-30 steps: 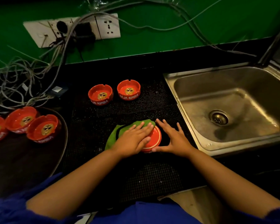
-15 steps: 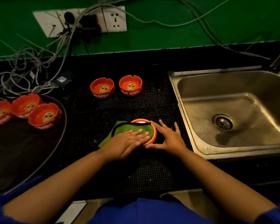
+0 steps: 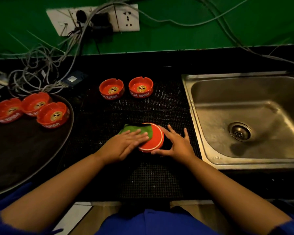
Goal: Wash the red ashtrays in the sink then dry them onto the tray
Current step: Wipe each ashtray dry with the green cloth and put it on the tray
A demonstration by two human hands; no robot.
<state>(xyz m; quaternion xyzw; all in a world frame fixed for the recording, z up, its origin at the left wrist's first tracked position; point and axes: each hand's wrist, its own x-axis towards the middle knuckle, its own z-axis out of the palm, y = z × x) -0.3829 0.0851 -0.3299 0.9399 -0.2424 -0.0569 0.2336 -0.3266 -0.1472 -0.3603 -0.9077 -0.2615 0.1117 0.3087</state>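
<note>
Partly hidden by green cloth [image 3: 134,129], the upturned ashtray [image 3: 155,139] sits under flat left fingers [image 3: 139,137], spread right fingers [image 3: 173,133] bracing it.

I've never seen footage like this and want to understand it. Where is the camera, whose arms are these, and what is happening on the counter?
There is no machine here. A person wears a wide-angle camera on the head, so this single picture looks forward and down at their own arms. On the black mat lies a red ashtray, turned upside down. The left hand presses a green cloth flat on its base. The right hand, fingers spread, steadies its side. Farther back on the mat stand two more ashtrays, upright, and three ashtrays sit on the dark round tray at the left. A steel sink is at the right. Wall sockets and loose cables are behind.
</note>
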